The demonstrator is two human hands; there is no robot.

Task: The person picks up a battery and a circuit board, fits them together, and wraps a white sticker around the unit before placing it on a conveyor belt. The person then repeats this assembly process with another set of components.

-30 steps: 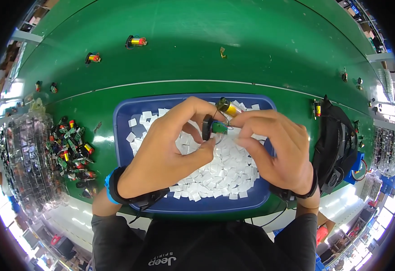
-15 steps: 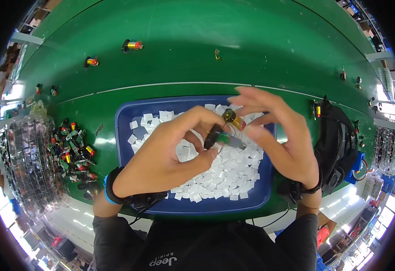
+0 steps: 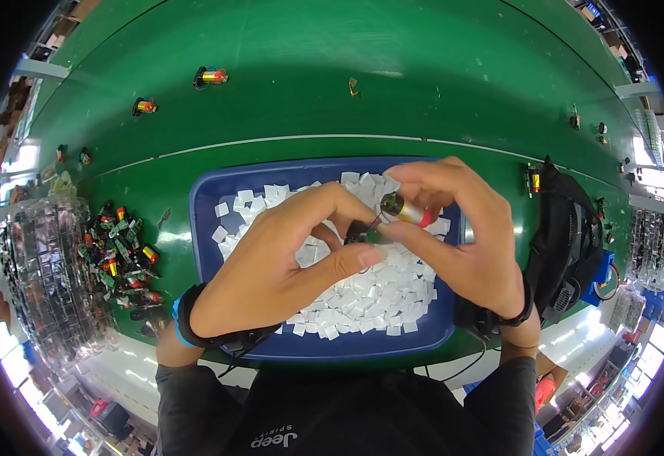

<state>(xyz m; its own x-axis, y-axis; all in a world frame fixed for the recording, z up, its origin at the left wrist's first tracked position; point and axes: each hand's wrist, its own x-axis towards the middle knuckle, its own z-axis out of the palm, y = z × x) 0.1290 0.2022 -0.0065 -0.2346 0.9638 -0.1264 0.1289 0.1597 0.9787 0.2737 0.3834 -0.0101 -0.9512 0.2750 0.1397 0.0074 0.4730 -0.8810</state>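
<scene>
Two bare hands, both yours, work close together over a blue tray (image 3: 332, 352). Your left hand (image 3: 282, 266) pinches a black round part (image 3: 356, 232) between thumb and fingers. Your right hand (image 3: 469, 235) is held in a narrow curl, with a small yellow-and-red cylinder (image 3: 410, 211) between its thumb and bent fingers; you may be gripping it or only framing it, I cannot tell which. A thin dark wire (image 3: 375, 222) runs between the round part and the cylinder, above the tray's middle. Beneath your hands, loose white square pieces (image 3: 347, 311) cover much of the tray's floor.

To your left, beside the tray, lies a heap of green circuit boards and coloured cylinders (image 3: 124, 247), with stacked clear plastic trays (image 3: 51, 277) next to it. To your right rests a black bag (image 3: 567, 243), a cylinder assembly (image 3: 533, 181) near its upper end. Farther out on the green table (image 3: 309, 45), past a pale line (image 3: 294, 138), you have two wired cylinder assemblies (image 3: 212, 77) and a small brass-coloured scrap (image 3: 354, 88).
</scene>
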